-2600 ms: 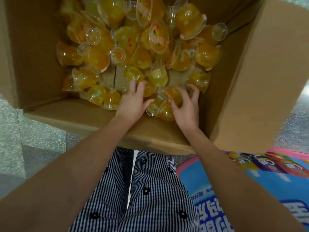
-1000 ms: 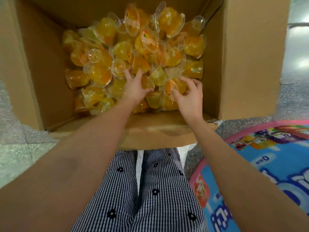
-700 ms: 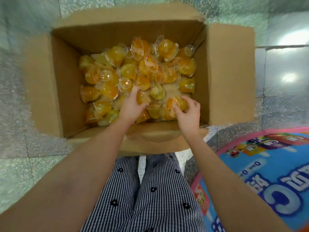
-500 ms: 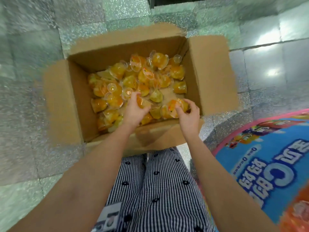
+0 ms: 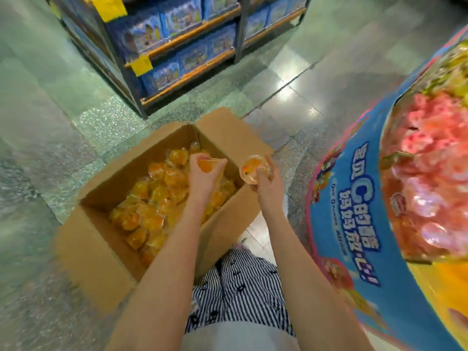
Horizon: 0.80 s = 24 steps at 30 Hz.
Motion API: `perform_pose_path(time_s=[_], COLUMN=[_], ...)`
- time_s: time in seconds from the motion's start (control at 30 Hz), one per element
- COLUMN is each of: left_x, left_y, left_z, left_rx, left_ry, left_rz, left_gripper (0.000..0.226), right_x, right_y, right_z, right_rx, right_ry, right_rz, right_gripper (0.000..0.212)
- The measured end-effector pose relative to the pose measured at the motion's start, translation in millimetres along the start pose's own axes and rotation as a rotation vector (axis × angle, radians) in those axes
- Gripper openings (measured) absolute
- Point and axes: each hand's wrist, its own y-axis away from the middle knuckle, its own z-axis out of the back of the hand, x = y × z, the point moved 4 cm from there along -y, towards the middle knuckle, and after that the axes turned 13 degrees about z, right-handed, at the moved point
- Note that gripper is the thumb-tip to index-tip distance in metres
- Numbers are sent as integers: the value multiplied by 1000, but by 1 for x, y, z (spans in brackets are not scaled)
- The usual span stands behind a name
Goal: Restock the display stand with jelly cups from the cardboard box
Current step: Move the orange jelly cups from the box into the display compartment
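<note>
An open cardboard box sits on the floor, filled with several orange jelly cups. My left hand is raised above the box and grips an orange jelly cup. My right hand holds another jelly cup over the box's right flap. The round display stand, blue with a pink rim and printed lettering, rises at the right; its top holds several pink jelly cups.
A shop shelf stocked with blue boxes stands on the tiled floor beyond the box. My striped trousers show below, between the box and the stand.
Both hands have lifted out of the box, each holding a jelly cup. The view has risen and swung right, bringing the stand's top and the shelf into sight.
</note>
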Motion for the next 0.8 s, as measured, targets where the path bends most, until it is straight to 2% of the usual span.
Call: perform_pose_path(time_s=[0.13, 0.27, 0.37, 0.6, 0.8], left_x=[-23, -36, -41, -16, 45], left_y=[31, 66, 105, 210, 302], left_z=[-44, -102, -147, -253, -331], left_rx=[127, 287, 408, 536, 534], left_ry=[-11, -104, -178, -281, -442], left_rz=[-41, -114, -178, -229, -334], left_gripper=[41, 60, 70, 92, 96], right_x=[35, 36, 26, -13, -59], right_y=[12, 25, 44, 120, 191], right_z=[58, 124, 180, 326, 438], right_rx=[-146, -244, -334, -568, -685], right_ry=[-142, -213, -247, -293, -229], right_rz=[31, 42, 18, -5, -25], right_gripper=[39, 33, 40, 64, 58])
